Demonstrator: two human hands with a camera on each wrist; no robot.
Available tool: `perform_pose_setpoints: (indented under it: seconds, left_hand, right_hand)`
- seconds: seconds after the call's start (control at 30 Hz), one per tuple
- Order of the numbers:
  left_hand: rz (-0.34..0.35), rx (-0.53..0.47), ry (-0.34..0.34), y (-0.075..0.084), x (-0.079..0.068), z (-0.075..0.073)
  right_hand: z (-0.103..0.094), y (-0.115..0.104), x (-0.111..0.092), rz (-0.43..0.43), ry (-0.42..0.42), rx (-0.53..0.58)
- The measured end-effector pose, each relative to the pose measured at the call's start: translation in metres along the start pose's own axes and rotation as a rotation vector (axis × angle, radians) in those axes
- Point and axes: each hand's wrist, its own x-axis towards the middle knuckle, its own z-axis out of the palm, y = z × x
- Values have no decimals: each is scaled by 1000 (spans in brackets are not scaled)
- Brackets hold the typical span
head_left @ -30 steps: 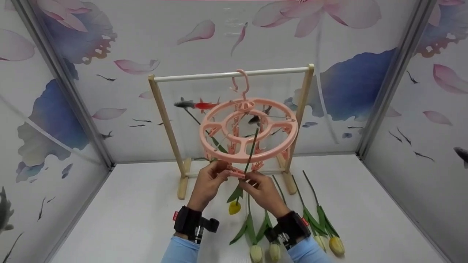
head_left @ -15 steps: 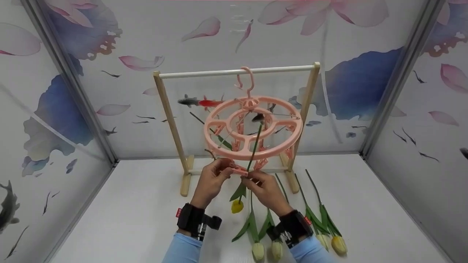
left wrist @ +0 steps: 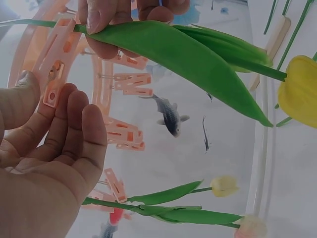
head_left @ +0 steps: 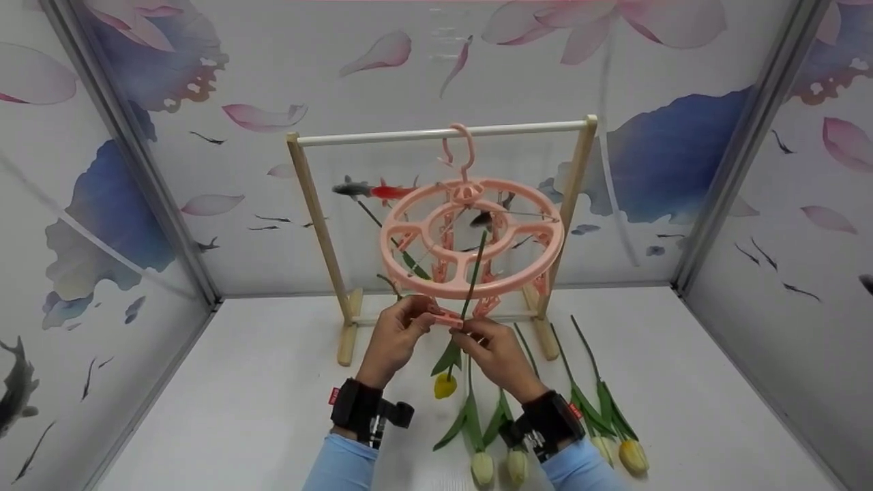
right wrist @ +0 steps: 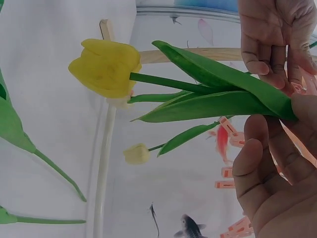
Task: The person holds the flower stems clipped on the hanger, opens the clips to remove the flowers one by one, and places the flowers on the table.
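Observation:
A pink round clip hanger [head_left: 470, 292] hangs by its hook from a stand's white rail [head_left: 382, 140]. At its near edge my left hand [head_left: 395, 334] pinches a pink clothespin [left wrist: 55, 62] between thumb and fingers. The clothespin's tip lies across the green stem of a yellow tulip [right wrist: 106, 69], its flower pointing down. My right hand [head_left: 494, 354] pinches that stem just below the clothespin, where the leaves [left wrist: 183, 64] begin. In the left wrist view, two pale tulips [left wrist: 225, 186] hang from clips farther along the ring.
Several tulips [head_left: 633, 457] lie on the white table [head_left: 225, 409], right and in front of the stand. The stand's wooden legs [head_left: 317, 232] rise on both sides of the hanger. Other pink clips [left wrist: 132, 84] hang around the ring. Printed walls [head_left: 682, 164] enclose the table.
The head view has shifted slightly. Both hands keep their hold on the clothespin and the tulip stem, while the yellow flower and the stems hanging at the ring's left have swayed a little.

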Motion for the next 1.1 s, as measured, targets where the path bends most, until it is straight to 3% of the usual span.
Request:
perform_pose_setpoints:
  seconds: [1.1]
  left_hand:
    - [48, 70, 46, 2, 1, -1]
  right_hand:
    - [-3, -5, 0, -19, -10, -21]
